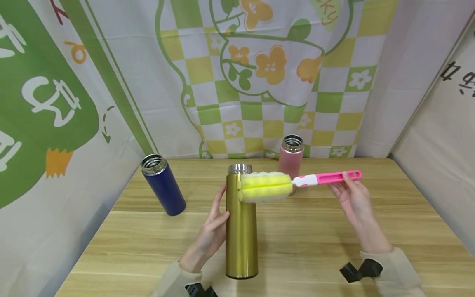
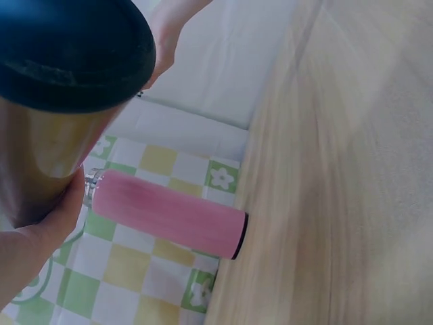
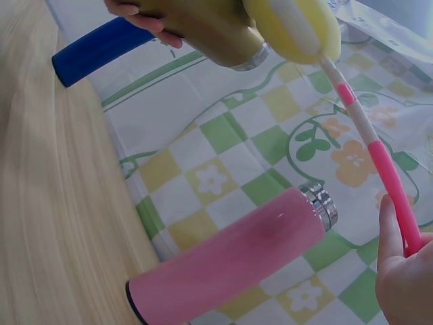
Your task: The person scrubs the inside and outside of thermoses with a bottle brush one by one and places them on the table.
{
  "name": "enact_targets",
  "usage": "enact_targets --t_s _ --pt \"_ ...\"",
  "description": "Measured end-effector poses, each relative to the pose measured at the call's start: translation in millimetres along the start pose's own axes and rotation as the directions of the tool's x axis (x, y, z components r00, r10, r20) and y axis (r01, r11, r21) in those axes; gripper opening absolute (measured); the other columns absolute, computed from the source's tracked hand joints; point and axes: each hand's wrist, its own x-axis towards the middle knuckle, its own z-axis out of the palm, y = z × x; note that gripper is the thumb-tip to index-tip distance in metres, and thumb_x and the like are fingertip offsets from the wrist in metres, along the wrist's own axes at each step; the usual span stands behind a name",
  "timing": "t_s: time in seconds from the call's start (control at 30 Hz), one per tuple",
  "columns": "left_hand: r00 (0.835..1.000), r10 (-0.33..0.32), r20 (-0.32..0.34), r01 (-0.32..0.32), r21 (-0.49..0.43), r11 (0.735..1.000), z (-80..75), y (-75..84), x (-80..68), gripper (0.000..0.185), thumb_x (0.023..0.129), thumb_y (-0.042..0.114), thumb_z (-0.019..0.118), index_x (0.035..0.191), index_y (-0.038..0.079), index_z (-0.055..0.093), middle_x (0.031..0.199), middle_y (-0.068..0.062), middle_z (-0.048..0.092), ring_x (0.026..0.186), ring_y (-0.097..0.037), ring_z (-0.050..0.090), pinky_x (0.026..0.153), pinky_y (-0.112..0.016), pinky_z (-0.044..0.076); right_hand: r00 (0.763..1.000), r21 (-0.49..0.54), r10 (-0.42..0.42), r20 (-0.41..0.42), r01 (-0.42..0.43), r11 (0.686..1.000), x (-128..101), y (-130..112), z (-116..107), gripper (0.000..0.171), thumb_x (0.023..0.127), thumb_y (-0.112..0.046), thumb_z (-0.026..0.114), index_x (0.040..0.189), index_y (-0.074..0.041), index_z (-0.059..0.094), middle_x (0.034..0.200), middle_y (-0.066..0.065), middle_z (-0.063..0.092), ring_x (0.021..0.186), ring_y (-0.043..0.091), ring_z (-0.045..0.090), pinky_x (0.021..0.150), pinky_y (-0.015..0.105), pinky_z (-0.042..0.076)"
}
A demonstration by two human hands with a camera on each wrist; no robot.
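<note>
The gold bottle (image 1: 241, 243) is gripped around its upper body by the left hand (image 1: 211, 233), and the pink handle (image 1: 330, 177) of the brush (image 1: 306, 180) is pinched near its end by the right hand (image 1: 357, 202). The bottle is held over the middle of the table (image 1: 304, 251), toward the near edge, and its base seems to be lifted. The yellow sponge head (image 1: 265, 187) is held across the bottle's upper part; whether they touch cannot be told.

The bottle is probably rigid, moderately heavy and rather slippery on its smooth sides, so it is best grasped around the middle of the body. The brush should be light, with a stiff handle and a soft, yielding head; it is best taken by the handle.

Farther out, the pink bottle (image 1: 290, 160) is stood near the back edge, and the blue bottle (image 1: 165, 189) toward the back left corner. In all, three bottles and one brush are counted. A patterned cloth (image 1: 237, 111) is hung beyond the back edge.
</note>
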Motion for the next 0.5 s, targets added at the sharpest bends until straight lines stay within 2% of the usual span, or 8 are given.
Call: enact_targets --t_s 0.13,0.23,0.33,0.43,0.5 --pt "1.000 -0.019 -0.017 0.019 0.003 1.000 0.7 -3.6 -0.1 0.072 0.091 0.004 0.039 0.140 0.026 -0.008 0.117 -0.010 0.049 0.103 -0.019 0.052 0.087 -0.033 0.041 0.999 0.031 -0.011 -0.037 0.012 0.999 0.1 -0.7 2.6 0.005 0.088 -0.002 0.048 0.090 0.003 0.047 0.089 0.016 0.058 0.085 0.027 0.062 0.083 0.032 0.046" --pt "0.997 -0.031 -0.074 0.036 0.077 0.996 1.8 -6.7 1.2 0.087 0.083 0.006 0.057 0.139 0.025 -0.007 0.109 -0.009 0.054 0.094 -0.019 0.057 0.080 -0.033 0.046 0.998 0.038 -0.019 -0.062 0.021 0.999 0.3 -0.9 4.4 0.006 0.087 -0.002 0.049 0.091 0.002 0.045 0.090 0.015 0.057 0.085 0.027 0.062 0.084 0.033 0.046" --pt "0.988 -0.033 -0.149 0.058 0.169 0.984 3.0 -8.8 2.5 0.097 0.075 0.011 0.069 0.139 0.024 -0.003 0.098 -0.007 0.059 0.084 -0.018 0.060 0.073 -0.032 0.049 0.996 0.035 -0.024 -0.081 0.027 0.999 0.4 -0.7 5.8 0.006 0.088 -0.002 0.049 0.091 0.001 0.045 0.088 0.013 0.057 0.084 0.027 0.062 0.083 0.032 0.046" --pt "0.978 -0.038 -0.206 0.087 0.237 0.968 4.3 -9.6 2.9 0.099 0.072 0.014 0.071 0.140 0.021 -0.001 0.092 -0.006 0.060 0.077 -0.017 0.061 0.068 -0.032 0.049 0.996 0.020 -0.027 -0.086 0.028 0.999 0.1 -0.1 6.8 0.005 0.088 -0.002 0.048 0.090 0.001 0.046 0.086 0.013 0.058 0.083 0.026 0.063 0.082 0.032 0.046" --pt "0.974 -0.046 -0.220 0.104 0.260 0.960 5.2 -9.3 2.8 0.096 0.074 0.014 0.069 0.140 0.020 -0.001 0.092 -0.006 0.059 0.077 -0.016 0.061 0.068 -0.032 0.049 0.996 0.010 -0.028 -0.082 0.028 1.000 0.0 0.2 6.8 0.004 0.088 -0.002 0.048 0.089 0.001 0.046 0.086 0.012 0.058 0.083 0.025 0.063 0.083 0.032 0.046"
